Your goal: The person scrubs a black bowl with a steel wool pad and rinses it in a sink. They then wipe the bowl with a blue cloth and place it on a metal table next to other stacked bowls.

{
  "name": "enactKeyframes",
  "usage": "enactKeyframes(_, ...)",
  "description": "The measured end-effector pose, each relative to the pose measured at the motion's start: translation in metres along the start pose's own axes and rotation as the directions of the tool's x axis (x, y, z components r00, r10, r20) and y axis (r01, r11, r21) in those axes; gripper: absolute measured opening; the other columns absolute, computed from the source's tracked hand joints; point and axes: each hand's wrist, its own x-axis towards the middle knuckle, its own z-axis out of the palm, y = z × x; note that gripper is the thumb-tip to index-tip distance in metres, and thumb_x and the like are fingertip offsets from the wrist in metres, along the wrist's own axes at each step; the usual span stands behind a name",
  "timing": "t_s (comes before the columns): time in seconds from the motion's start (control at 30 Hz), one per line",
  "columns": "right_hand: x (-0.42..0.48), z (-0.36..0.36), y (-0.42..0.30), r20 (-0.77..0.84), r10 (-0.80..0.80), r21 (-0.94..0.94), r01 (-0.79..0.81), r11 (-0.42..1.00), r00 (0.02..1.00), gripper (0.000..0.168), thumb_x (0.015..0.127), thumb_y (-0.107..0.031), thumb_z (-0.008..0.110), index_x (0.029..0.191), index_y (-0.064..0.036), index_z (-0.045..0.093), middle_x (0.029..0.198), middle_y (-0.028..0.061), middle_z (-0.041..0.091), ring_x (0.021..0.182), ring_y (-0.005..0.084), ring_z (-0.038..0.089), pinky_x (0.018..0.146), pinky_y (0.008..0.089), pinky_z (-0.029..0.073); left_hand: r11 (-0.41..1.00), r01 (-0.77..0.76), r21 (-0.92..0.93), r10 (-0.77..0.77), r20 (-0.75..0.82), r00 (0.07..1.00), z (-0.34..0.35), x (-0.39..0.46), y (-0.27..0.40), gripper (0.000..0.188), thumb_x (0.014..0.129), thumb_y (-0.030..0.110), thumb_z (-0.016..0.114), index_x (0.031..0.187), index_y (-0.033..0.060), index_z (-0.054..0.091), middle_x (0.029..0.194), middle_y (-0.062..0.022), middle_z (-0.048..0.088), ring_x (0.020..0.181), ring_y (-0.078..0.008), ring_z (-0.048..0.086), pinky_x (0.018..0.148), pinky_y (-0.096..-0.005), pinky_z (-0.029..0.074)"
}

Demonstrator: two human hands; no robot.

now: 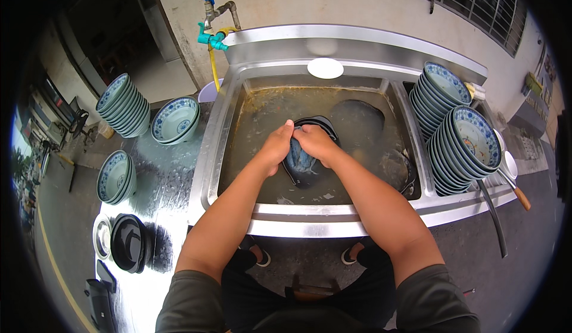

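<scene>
My left hand (279, 147) and my right hand (316, 144) meet over a stainless steel sink full of cloudy water. Both are closed around a blue cloth (300, 157), which bunches up between them. Beneath the cloth lies a black bowl (308, 178), partly in the water, its far rim showing behind my fingers. Farther right, another dark round vessel (357, 114) is mostly under water, and a dark-rimmed dish (397, 170) lies near the sink's right wall. A white dish (325, 68) rests on the sink's back ledge.
Stacked blue-patterned bowls stand right of the sink (464, 145) and on the metal table at left (123, 105). Black containers (128, 242) sit at the table's near left. A tap with a turquoise valve (212, 40) and yellow hose is behind left. Long handles (494, 216) jut out at right.
</scene>
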Motion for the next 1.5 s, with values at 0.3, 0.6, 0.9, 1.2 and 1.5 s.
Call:
enactKeyframes(0.3, 0.012, -0.008, 0.012, -0.011, 0.084, 0.345, -0.075, 0.936, 0.996, 0.028, 0.102, -0.027, 0.056, 0.103, -0.002, 0.068, 0.096, 0.0053, 0.069, 0.088, 0.0176, 0.063, 0.083, 0.0344, 0.049, 0.998, -0.035, 0.051, 0.033, 0.044, 0.999, 0.005, -0.005, 0.005, 0.059, 0.111, 0.053, 0.043, 0.153, 0.0099, 0.046, 0.146, -0.0104, 0.056, 0.131, -0.0216, 0.054, 0.112, -0.0434, 0.040)
enactKeyframes(0.6, -0.008, 0.000, -0.001, 0.216, -0.087, 0.094, 0.068, 0.993, 0.973, 0.036, 0.099, -0.030, 0.061, 0.105, 0.004, 0.071, 0.092, 0.0102, 0.071, 0.082, 0.0189, 0.063, 0.075, 0.0373, 0.049, 0.993, 0.018, 0.117, -0.018, -0.001, 1.000, 0.000, -0.003, 0.002, 0.068, 0.110, 0.060, 0.037, 0.161, 0.0146, 0.034, 0.159, -0.0148, 0.044, 0.145, -0.0273, 0.041, 0.118, -0.0542, 0.030)
enactKeyframes(0.9, -0.001, 0.002, 0.003, 0.049, 0.032, 0.179, -0.041, 0.983, 0.998, 0.026, 0.101, -0.024, 0.060, 0.100, 0.000, 0.068, 0.091, 0.0051, 0.067, 0.082, 0.0142, 0.059, 0.075, 0.0336, 0.048, 0.990, -0.010, 0.140, 0.014, -0.023, 1.000, 0.003, -0.011, 0.008, 0.069, 0.112, 0.054, 0.038, 0.159, 0.0029, 0.040, 0.160, -0.0165, 0.045, 0.148, -0.0269, 0.040, 0.121, -0.0415, 0.030)
enactKeyframes(1.2, 0.006, -0.006, 0.007, -0.017, 0.081, 0.347, -0.070, 0.935, 0.997, 0.029, 0.100, -0.027, 0.061, 0.099, 0.001, 0.069, 0.094, 0.0087, 0.069, 0.084, 0.0172, 0.063, 0.077, 0.0360, 0.050, 0.984, -0.069, 0.167, 0.072, -0.017, 0.997, 0.010, -0.014, 0.009, 0.069, 0.113, 0.051, 0.039, 0.158, -0.0011, 0.040, 0.158, -0.0180, 0.048, 0.146, -0.0266, 0.043, 0.121, -0.0376, 0.030)
enactKeyframes(1.5, -0.008, -0.003, -0.005, 0.327, -0.093, -0.169, 0.155, 0.973, 0.940, 0.034, 0.094, -0.032, 0.071, 0.093, 0.002, 0.073, 0.084, 0.0088, 0.071, 0.074, 0.0166, 0.062, 0.067, 0.0354, 0.049, 0.993, -0.019, 0.116, 0.031, -0.102, 0.994, 0.007, -0.015, 0.008, 0.070, 0.112, 0.051, 0.039, 0.160, -0.0002, 0.037, 0.163, -0.0194, 0.042, 0.151, -0.0291, 0.038, 0.122, -0.0379, 0.030)
